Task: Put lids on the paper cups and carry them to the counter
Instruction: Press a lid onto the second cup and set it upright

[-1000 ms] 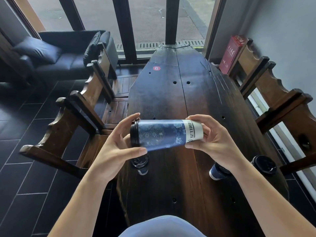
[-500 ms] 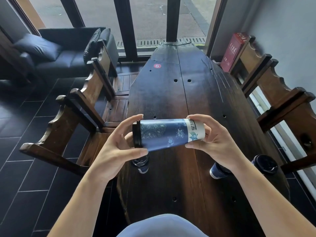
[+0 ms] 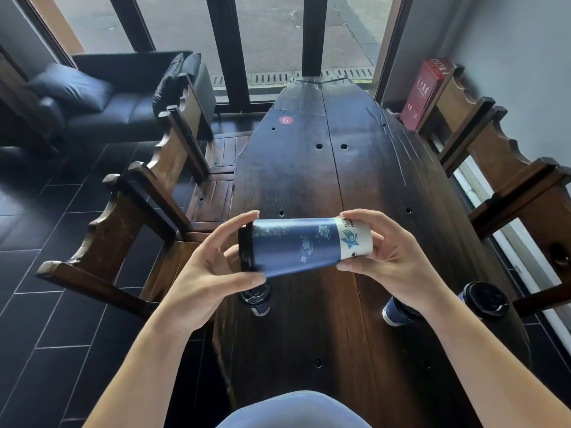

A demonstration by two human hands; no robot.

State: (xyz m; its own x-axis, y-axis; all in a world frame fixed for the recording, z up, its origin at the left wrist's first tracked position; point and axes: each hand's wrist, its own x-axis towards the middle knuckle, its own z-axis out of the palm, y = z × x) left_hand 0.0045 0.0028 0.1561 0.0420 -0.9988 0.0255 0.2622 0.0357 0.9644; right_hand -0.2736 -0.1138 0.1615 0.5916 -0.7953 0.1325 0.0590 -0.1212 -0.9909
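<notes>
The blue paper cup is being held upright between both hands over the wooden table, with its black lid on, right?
Not quite: the blue paper cup lies on its side, not upright. The head view shows the left hand at the end with the black lid and the right hand at the white base end, over the wooden table.

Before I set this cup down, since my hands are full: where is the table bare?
The table is bare from the held cup out to the red number sticker. Also bare: the near strip between the left cup and two right cups. It is crowded under both hands.
</notes>
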